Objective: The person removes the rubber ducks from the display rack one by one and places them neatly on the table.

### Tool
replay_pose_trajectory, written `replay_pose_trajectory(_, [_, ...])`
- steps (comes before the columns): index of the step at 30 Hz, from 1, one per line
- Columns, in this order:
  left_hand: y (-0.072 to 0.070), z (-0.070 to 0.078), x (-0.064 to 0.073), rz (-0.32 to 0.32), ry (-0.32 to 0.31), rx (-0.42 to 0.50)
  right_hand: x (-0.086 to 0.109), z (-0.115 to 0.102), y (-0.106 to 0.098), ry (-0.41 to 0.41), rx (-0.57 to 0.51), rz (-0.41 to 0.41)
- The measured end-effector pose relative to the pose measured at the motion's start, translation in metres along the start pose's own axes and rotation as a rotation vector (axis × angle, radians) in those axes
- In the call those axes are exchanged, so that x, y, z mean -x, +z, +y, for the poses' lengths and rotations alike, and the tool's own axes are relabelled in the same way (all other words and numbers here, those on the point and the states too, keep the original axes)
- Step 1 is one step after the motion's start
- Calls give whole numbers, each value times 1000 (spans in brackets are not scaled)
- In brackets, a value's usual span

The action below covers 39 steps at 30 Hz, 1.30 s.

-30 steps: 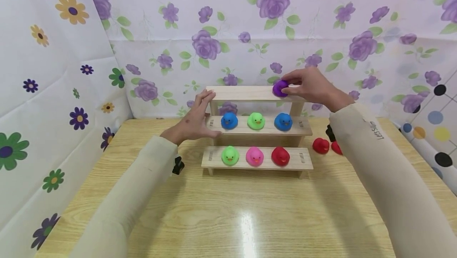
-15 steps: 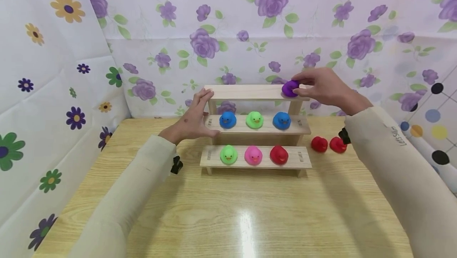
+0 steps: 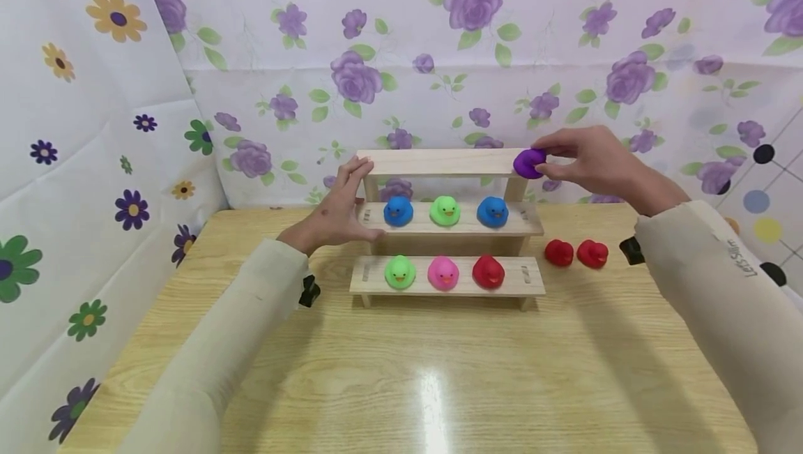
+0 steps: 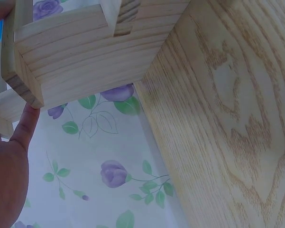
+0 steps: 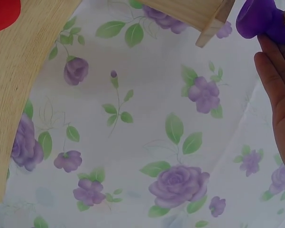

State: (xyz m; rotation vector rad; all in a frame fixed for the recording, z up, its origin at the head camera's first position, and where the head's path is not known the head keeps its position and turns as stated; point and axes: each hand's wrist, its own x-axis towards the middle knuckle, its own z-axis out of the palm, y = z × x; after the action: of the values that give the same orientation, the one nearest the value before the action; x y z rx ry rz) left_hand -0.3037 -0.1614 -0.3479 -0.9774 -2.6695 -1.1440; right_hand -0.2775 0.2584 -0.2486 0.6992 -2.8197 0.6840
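Observation:
A three-tier wooden display rack [image 3: 447,161] stands on the table. My left hand [image 3: 334,217] grips its left end, fingers on the top plank and thumb at the middle one; the left wrist view shows the thumb [image 4: 26,127] against a plank's end. My right hand [image 3: 592,161] pinches a purple rubber duck [image 3: 529,164] at the right end of the top plank. In the right wrist view that duck [image 5: 261,19] is tipped and apart from the plank. A green duck [image 3: 445,210] sits between two blue ones on the middle tier.
On the bottom tier sit a green duck [image 3: 400,272], a pink duck [image 3: 443,273] and a red duck [image 3: 488,272]. Two more red ducks [image 3: 592,254] lie on the table right of the rack. Floral cloth [image 3: 426,91] hangs behind it and along the sides.
My right hand has moved the purple duck rightward along the top plank to its right end and off it. My left hand has stayed on the rack.

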Motion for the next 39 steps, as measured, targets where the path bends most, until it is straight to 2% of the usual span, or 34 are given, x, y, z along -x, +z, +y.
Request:
replay_pose_trajectory(8, [0, -1, -1, -3, -10, -9, 22, 9, -1, 2, -28, -14])
replay_pose_trajectory(15, [-1, -1, -1, -6, 0, -7, 38, 19, 2, -9, -15, 19])
replay_pose_trajectory(25, [-3, -1, 0, -11, -3, -1, 60, 29, 5, 21, -4, 12])
replay_pose_trajectory(39, [-2, -3, 0, -9, 29, -16, 90, 48, 30, -32, 41, 23])
